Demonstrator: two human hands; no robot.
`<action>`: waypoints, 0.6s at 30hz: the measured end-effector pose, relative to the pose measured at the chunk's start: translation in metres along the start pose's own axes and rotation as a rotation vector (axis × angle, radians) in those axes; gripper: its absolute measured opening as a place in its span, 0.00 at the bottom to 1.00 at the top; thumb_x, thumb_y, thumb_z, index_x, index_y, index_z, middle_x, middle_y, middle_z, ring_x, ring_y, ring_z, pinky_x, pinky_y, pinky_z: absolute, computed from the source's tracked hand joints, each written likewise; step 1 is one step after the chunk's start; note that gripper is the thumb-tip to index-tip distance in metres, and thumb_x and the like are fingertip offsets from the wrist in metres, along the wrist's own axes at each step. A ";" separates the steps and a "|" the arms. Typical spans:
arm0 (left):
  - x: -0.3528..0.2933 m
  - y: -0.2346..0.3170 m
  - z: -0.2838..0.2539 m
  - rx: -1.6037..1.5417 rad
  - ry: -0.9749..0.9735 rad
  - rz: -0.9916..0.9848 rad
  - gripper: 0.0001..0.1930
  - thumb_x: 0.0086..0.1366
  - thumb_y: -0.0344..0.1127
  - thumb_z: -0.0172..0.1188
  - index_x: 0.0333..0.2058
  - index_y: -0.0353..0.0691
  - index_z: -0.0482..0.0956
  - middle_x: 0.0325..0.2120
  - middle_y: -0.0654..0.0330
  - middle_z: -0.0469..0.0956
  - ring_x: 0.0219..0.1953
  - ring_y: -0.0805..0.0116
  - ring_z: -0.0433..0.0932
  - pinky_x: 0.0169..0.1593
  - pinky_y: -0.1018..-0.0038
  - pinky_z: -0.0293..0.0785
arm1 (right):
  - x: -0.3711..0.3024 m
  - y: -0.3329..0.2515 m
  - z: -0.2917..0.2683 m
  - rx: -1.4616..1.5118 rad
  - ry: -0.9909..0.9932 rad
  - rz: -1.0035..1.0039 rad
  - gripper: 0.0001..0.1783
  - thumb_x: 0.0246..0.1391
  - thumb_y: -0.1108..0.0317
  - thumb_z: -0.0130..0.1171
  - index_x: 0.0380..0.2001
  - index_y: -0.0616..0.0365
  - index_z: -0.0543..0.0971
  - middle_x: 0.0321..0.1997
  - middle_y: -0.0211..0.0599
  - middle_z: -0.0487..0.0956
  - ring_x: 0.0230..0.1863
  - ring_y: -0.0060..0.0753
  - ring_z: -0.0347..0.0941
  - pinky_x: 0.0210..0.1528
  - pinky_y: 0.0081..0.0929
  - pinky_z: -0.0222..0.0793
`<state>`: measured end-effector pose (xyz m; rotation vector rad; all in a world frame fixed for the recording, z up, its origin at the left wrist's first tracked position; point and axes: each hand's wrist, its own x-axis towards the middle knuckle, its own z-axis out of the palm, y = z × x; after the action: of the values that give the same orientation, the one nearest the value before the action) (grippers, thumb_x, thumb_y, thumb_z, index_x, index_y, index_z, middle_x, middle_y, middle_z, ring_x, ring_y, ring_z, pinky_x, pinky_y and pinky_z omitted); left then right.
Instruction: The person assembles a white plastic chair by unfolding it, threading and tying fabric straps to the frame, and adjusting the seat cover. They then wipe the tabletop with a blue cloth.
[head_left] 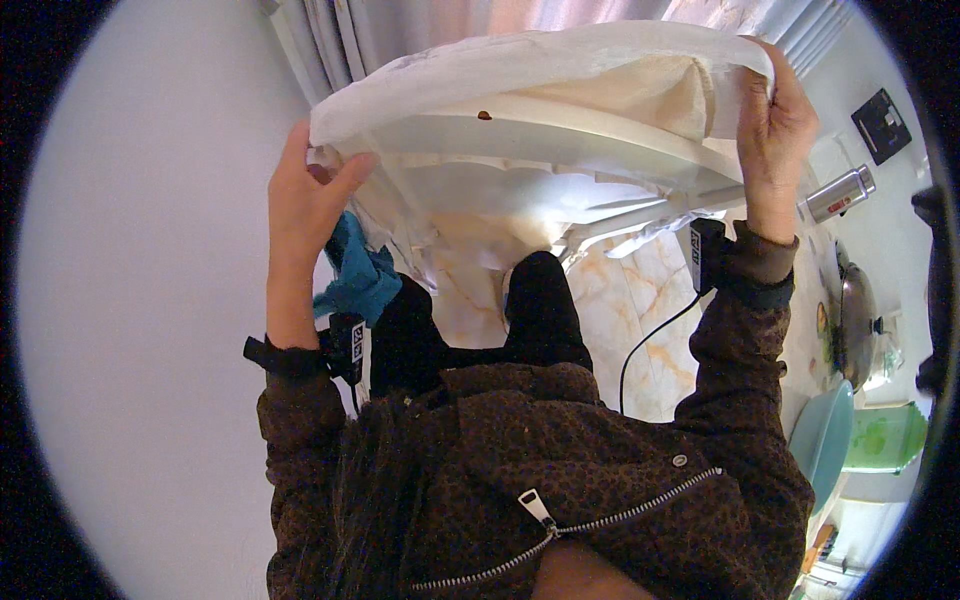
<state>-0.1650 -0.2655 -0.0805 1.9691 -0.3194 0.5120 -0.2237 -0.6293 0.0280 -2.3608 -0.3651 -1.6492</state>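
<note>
A wide, white tabletop-like panel (560,125) with a curved edge is raised and tilted in front of me. A thin white cover (520,60) wraps over its upper rim, and a small brown spot marks the pale surface under it. My left hand (300,205) grips the panel's left end, thumb on the near side, other fingers partly hidden. At the right end, my right hand (775,130) closes on the covered edge, its fingertips behind the cover. A crumpled blue cloth (362,275) hangs just below my left hand; what holds it up is hidden.
Pale struts (640,212) show below the panel over marbled floor tiles (650,350). A white wall (150,300) rises close on the left, curtains (590,15) ahead. On the right-hand counter are a silver cylinder (840,195), a lidded pan (857,315) and a teal basin (823,445).
</note>
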 end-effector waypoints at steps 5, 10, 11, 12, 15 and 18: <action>0.002 -0.013 -0.001 -0.015 -0.192 -0.070 0.18 0.50 0.38 0.64 0.38 0.35 0.74 0.30 0.56 0.78 0.31 0.68 0.76 0.36 0.75 0.72 | 0.012 0.018 -0.018 -0.129 -0.015 -0.016 0.14 0.57 0.63 0.52 0.45 0.52 0.76 0.33 0.36 0.79 0.35 0.22 0.73 0.39 0.20 0.68; 0.006 -0.018 -0.014 -0.050 -0.104 -0.086 0.15 0.51 0.36 0.63 0.37 0.36 0.75 0.27 0.60 0.77 0.24 0.77 0.73 0.30 0.80 0.70 | 0.030 0.015 -0.030 -0.180 0.189 -0.010 0.14 0.55 0.62 0.54 0.44 0.52 0.77 0.28 0.35 0.79 0.29 0.17 0.71 0.34 0.17 0.67; 0.007 -0.019 -0.016 -0.073 -0.088 -0.084 0.15 0.52 0.36 0.63 0.37 0.36 0.75 0.27 0.61 0.77 0.23 0.78 0.72 0.29 0.81 0.69 | 0.032 0.013 -0.033 -0.161 0.248 -0.016 0.14 0.54 0.62 0.55 0.43 0.55 0.77 0.28 0.34 0.80 0.28 0.15 0.71 0.32 0.16 0.67; 0.008 -0.020 -0.018 -0.108 -0.062 -0.073 0.14 0.52 0.36 0.63 0.37 0.37 0.75 0.26 0.61 0.77 0.22 0.80 0.71 0.27 0.82 0.68 | 0.034 0.011 -0.036 -0.143 0.306 -0.023 0.14 0.54 0.62 0.56 0.41 0.57 0.78 0.29 0.33 0.81 0.27 0.13 0.71 0.31 0.15 0.67; 0.012 -0.024 -0.019 -0.137 0.000 -0.004 0.13 0.53 0.35 0.61 0.38 0.38 0.75 0.25 0.62 0.76 0.21 0.82 0.70 0.27 0.84 0.66 | 0.033 0.005 -0.046 -0.365 0.279 0.076 0.14 0.54 0.60 0.56 0.40 0.56 0.78 0.27 0.32 0.80 0.26 0.17 0.73 0.30 0.16 0.68; 0.014 -0.030 -0.018 0.002 0.067 0.043 0.12 0.55 0.36 0.59 0.38 0.39 0.75 0.27 0.61 0.77 0.23 0.79 0.72 0.28 0.82 0.68 | 0.021 -0.002 -0.050 -0.368 0.314 -0.033 0.14 0.54 0.60 0.54 0.36 0.59 0.79 0.26 0.35 0.80 0.27 0.23 0.75 0.32 0.20 0.69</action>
<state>-0.1431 -0.2360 -0.0908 1.9460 -0.3197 0.6052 -0.2619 -0.6429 0.0643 -2.2796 -0.0415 -2.2222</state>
